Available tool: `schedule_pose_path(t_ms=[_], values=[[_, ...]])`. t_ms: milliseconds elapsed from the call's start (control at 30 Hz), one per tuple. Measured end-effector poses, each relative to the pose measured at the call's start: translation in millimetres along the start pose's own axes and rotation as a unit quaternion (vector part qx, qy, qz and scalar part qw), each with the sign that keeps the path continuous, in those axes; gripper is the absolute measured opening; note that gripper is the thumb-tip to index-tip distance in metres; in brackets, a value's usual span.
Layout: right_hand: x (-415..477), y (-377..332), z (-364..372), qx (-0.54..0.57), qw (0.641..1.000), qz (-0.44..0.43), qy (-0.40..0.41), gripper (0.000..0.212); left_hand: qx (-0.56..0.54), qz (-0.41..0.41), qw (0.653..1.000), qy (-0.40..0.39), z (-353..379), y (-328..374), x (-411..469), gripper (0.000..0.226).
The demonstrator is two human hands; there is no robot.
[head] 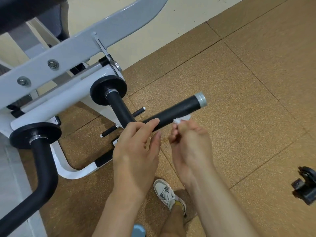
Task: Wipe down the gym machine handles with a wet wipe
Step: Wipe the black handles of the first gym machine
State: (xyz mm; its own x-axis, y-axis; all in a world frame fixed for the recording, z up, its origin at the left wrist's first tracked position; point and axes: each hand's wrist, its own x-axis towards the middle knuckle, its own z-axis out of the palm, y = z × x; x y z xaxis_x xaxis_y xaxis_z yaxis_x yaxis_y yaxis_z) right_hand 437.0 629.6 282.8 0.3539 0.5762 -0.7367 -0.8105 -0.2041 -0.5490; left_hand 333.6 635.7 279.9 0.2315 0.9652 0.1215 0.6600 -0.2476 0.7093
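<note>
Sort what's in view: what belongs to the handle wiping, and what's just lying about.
In the job:
straight black handle, held by the left hand
wet wipe, pinched in the right hand
bent black handle, at left

Just there:
black clamp on the floor, at right
white machine frame

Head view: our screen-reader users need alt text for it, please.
A person's left hand grips a black machine handle while the right hand holds a crumpled white wipe against it. Brown floor tiles and one sneaker lie below.
</note>
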Motion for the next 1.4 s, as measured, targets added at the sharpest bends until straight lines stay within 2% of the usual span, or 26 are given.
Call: schedule_pose_path(t_ms=[100,233,367,433,500,533,667,800,900,967,1000,1067,1100,1133,1167,1200,1300,1367,1400], values=[[-8,12,2,-0.067,0.996,0.009,-0.054,0.027,0.005,0.012,1.0,0.006,3,3,2,0.027],[5,-7,-3,0.023,0.999,-0.021,0.006,0.028,0.007,0.034,0.999,-0.008,8,9,2,0.027],[1,-5,-6,-0.039,0.999,0.005,-0.036,0.025,-0.002,0.037,0.999,-0.009,12,12,3,0.026],[8,-15,-7,0.005,1.0,0.02,-0.015,0.024,0.009,0.05,0.999,-0.012,13,15,4,0.025],[15,-28,-10,0.063,0.998,-0.002,0.016,0.025,0.021,0.063,0.998,-0.016,15,16,5,0.026],[15,-30,-12,0.057,0.998,-0.017,0.015,0.026,0.023,0.066,0.997,-0.017,16,16,4,0.026],[5,-27,-19,-0.107,0.993,-0.035,-0.038,0.028,0.012,0.064,0.998,-0.014,21,20,4,0.022],[17,-43,-20,-0.081,0.994,-0.067,0.009,0.029,0.021,0.071,0.997,-0.022,27,30,6,0.022],[21,-41,-27,-0.137,0.98,-0.14,0.022,0.028,0.023,0.072,0.997,-0.014,29,36,10,0.022],[24,-44,-30,-0.207,0.949,-0.234,0.034,0.028,0.026,0.075,0.997,0.001,32,37,13,0.02],[27,-51,-29,-0.291,0.91,-0.293,0.027,0.028,0.028,0.074,0.997,0.005,34,38,14,0.019],[31,-67,-24,-0.502,0.782,-0.37,-0.012,0.027,0.037,0.071,0.997,0.001,36,40,14,0.02],[31,-75,-22,-0.572,0.721,-0.39,-0.03,0.025,0.039,0.068,0.997,-0.005,37,42,14,0.021],[32,-84,-20,-0.612,0.681,-0.399,-0.042,0.021,0.04,0.063,0.997,-0.01,37,44,14,0.022],[31,-94,-19,-0.632,0.661,-0.402,-0.048,0.018,0.038,0.056,0.998,-0.012,38,46,14,0.023],[31,-103,-17,-0.643,0.655,-0.394,-0.051,0.015,0.037,0.049,0.998,-0.009,37,47,14,0.024],[42,-124,-3,-0.677,0.66,-0.317,-0.071,0.014,0.037,0.028,0.999,0.018,38,50,17,0.024],[51,-130,12,-0.722,0.632,-0.258,-0.115,0.012,0.046,0.014,0.998,0.048,38,49,20,0.024],[54,-132,20,-0.747,0.605,-0.233,-0.148,0.009,0.05,0.003,0.997,0.064,37,48,22,0.024]])
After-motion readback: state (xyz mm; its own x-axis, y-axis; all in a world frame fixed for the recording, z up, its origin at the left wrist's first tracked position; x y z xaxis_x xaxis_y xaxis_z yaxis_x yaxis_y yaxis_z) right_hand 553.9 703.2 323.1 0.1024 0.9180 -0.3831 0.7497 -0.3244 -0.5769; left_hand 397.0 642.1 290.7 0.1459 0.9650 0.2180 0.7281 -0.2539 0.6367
